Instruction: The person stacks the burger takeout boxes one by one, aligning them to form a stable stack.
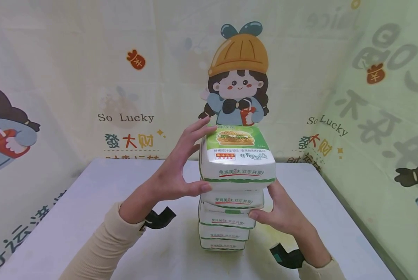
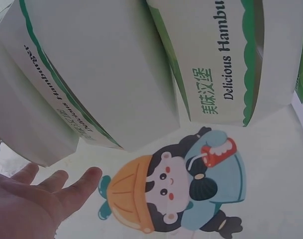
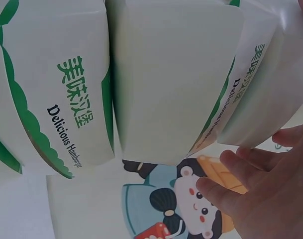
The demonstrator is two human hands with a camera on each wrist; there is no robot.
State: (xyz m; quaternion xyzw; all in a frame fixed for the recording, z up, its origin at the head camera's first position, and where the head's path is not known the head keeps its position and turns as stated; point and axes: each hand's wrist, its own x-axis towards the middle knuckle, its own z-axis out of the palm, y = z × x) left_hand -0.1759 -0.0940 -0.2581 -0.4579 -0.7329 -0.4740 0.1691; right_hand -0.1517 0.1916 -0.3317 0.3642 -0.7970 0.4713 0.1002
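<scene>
A tall stack of white-and-green hamburger cartons stands upright on the table, its layers slightly offset. The top carton [image 1: 237, 155] has a burger picture on its green lid; a lower carton [image 1: 231, 221] shows its white front. My left hand [image 1: 174, 171] is at the left of the top carton, thumb by its lower front edge and fingers spread upward. My right hand [image 1: 286, 210] is at the stack's right, thumb near the lower cartons, its other fingers partly hidden behind. In the wrist views, the left fingers [image 2: 74, 191] and right fingers [image 3: 231, 174] extend beside the cartons.
The white table [image 1: 125, 186] runs to a fabric backdrop [image 1: 181, 77] printed with cartoon figures and lettering. Another printed sheet [image 1: 377, 128] rises at the right. Black curved pieces [image 1: 161, 218] are strapped at both wrists.
</scene>
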